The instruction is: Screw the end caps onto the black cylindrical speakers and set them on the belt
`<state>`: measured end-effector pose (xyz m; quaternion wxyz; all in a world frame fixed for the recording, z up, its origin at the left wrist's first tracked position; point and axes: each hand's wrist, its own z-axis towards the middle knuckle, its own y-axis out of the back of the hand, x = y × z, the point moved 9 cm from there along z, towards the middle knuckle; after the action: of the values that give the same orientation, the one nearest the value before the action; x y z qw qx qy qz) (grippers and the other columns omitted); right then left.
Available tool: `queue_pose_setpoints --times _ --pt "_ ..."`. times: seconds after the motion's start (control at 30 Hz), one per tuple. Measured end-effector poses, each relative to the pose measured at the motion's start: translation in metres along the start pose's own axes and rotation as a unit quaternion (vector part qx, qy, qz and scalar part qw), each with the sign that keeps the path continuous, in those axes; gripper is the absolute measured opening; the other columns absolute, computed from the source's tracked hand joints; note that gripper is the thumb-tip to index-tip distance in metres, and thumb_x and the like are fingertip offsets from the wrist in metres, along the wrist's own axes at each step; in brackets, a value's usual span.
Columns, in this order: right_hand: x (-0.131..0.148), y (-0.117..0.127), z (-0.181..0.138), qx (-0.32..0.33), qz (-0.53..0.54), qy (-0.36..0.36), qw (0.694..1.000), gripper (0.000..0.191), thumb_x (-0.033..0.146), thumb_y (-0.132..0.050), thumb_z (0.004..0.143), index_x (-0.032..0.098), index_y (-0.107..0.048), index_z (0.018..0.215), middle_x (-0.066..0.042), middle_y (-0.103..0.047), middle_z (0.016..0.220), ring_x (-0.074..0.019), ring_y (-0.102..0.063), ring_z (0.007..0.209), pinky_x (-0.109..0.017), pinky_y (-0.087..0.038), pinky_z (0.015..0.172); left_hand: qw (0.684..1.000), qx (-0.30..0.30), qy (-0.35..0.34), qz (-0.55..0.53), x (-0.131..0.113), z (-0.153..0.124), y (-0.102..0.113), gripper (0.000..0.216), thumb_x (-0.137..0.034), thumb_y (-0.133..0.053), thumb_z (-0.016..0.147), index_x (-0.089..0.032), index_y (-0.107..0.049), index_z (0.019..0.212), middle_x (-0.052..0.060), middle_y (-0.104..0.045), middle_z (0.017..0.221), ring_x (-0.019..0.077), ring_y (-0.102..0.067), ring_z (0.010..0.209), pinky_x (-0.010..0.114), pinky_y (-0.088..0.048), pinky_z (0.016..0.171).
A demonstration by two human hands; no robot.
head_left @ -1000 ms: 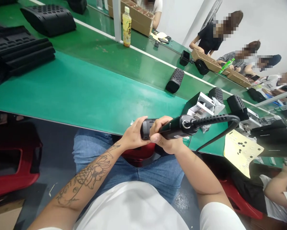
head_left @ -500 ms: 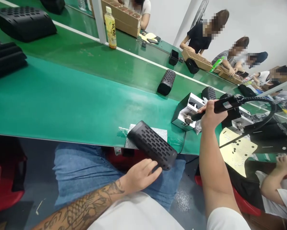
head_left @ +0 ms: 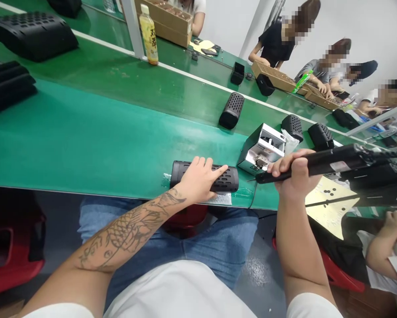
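Observation:
A black perforated speaker (head_left: 185,171) lies on its side on a clear plastic sheet (head_left: 218,198) at the near edge of the green table (head_left: 85,141). My left hand (head_left: 198,179) rests on top of the speaker, fingers laid over it. My right hand (head_left: 293,174) is closed round a black electric screwdriver (head_left: 324,162) held level, its tip pointing left toward the speaker's right end. A small silver screw-feeder box (head_left: 263,148) stands just behind the tip.
More black speakers (head_left: 232,110) lie on the belt, two others (head_left: 293,127) behind the box. A yellow bottle (head_left: 149,35) stands by a post. Black foam trays (head_left: 9,84) are at far left. Other people work at cardboard boxes (head_left: 274,76); another person's hand (head_left: 395,218) is at right.
The speaker went from my lap edge up onto the table, my left hand now on top of it. My right hand brought the screwdriver down and left, toward the speaker.

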<state>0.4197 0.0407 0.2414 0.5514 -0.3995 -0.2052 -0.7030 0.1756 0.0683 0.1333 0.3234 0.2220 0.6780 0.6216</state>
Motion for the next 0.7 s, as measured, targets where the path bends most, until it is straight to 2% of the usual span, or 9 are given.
queue_pose_setpoints --times 0.1,0.23,0.43,0.7 --pt "0.018 -0.030 -0.027 0.062 0.051 -0.012 0.997 0.048 0.066 -0.109 0.097 0.031 -0.076 0.100 0.011 -0.064 0.061 -0.0146 -0.059 0.040 -0.031 -0.060 0.047 1.000 0.010 0.013 -0.011 0.007 0.000 -0.005 0.114 -0.059 -0.104 0.100 -0.033 -0.055 0.199 0.028 -0.073 0.162 0.0512 -0.073 0.143 0.058 -0.049 0.119" --pt "0.019 -0.056 -0.045 0.101 0.088 -0.010 0.991 0.041 0.057 -0.108 0.101 0.030 -0.078 0.100 0.010 -0.069 0.062 -0.0134 -0.061 0.042 -0.030 -0.064 0.051 1.000 0.005 0.013 -0.012 0.006 -0.001 -0.005 0.113 -0.058 -0.103 0.101 -0.034 -0.053 0.200 0.027 -0.071 0.166 0.0503 -0.073 0.144 0.056 -0.048 0.118" --pt "-0.001 -0.068 -0.046 0.115 0.089 -0.042 0.988 0.042 0.050 -0.109 0.101 0.028 -0.073 0.097 0.010 -0.071 0.063 -0.0124 -0.063 0.045 -0.029 -0.067 0.057 1.000 0.007 0.008 -0.011 0.002 -0.002 -0.004 0.110 -0.055 -0.101 0.103 -0.033 -0.053 0.200 0.028 -0.071 0.168 0.0509 -0.072 0.145 0.057 -0.048 0.116" --pt "-0.010 -0.079 -0.058 0.171 0.087 -0.087 0.978 0.049 0.053 -0.113 0.096 0.028 -0.070 0.089 0.010 -0.065 0.061 -0.0119 -0.060 0.045 -0.029 -0.063 0.055 0.999 0.027 0.018 0.001 0.004 -0.001 -0.006 0.111 -0.059 -0.097 0.105 -0.032 -0.050 0.202 0.028 -0.075 0.161 0.0499 -0.074 0.138 0.057 -0.049 0.115"
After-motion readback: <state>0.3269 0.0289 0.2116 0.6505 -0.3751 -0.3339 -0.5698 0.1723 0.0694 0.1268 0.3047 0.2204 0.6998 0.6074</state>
